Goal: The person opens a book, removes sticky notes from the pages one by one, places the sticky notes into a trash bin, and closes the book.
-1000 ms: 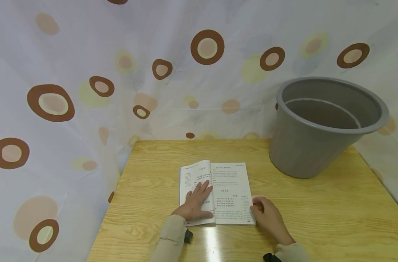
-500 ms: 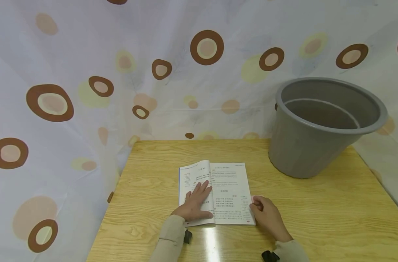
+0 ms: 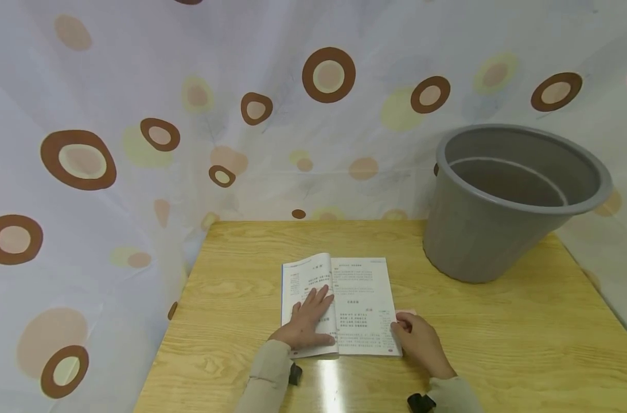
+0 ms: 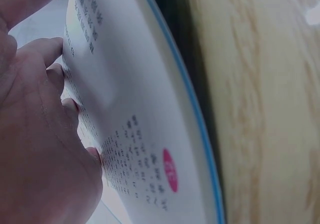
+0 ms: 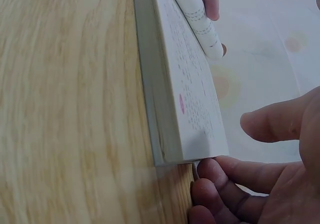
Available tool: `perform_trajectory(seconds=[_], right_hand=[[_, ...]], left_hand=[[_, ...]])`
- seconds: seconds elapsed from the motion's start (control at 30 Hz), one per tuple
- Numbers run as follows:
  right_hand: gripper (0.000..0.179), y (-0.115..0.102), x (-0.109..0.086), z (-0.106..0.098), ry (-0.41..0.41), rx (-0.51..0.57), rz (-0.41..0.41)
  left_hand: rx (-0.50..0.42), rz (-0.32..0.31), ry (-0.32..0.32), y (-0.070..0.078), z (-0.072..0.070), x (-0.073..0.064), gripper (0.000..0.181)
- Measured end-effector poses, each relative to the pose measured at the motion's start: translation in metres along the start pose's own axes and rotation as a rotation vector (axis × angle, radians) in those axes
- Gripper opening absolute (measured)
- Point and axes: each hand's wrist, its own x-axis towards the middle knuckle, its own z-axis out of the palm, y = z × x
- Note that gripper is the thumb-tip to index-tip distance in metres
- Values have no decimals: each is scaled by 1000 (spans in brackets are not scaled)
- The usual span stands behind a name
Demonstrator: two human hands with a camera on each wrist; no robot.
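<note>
An open book (image 3: 362,287) with printed pages lies on the wooden table, its left page curving up towards the spine. My left hand (image 3: 305,324) rests on that left page with its fingers spread. In the left wrist view, the palm of the left hand (image 4: 40,129) is beside the curved page, which has a blue edge. My right hand (image 3: 421,341) is at the right edge of the book. The right wrist view shows bent fingers (image 5: 215,184) touching the book's side near its corner, while the thumb stands apart from the page. A pale pink piece (image 3: 406,313) shows by these fingers.
A large grey bucket (image 3: 463,241) stands at the back right of the wooden table (image 3: 241,275). Behind the table hangs a white sheet (image 3: 272,155) with brown and yellow round patterns. Dark wrist devices are on both sleeves.
</note>
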Motion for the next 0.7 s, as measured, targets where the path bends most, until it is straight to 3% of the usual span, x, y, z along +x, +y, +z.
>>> perform_trajectory(seconds=[0.27, 0.4, 0.57, 0.7], right_hand=[[43, -8, 2, 1, -17, 49, 88], [42, -11, -1, 3, 17, 80, 103], [38, -21, -7, 4, 81, 123, 46], [35, -39, -16, 6, 56, 225, -17]], left_hand=[[12, 4, 6, -1, 0, -1, 98], [13, 7, 2, 0, 0, 0, 97], [7, 3, 5, 0, 1, 0, 97], [10, 5, 0, -1, 1, 0, 97]])
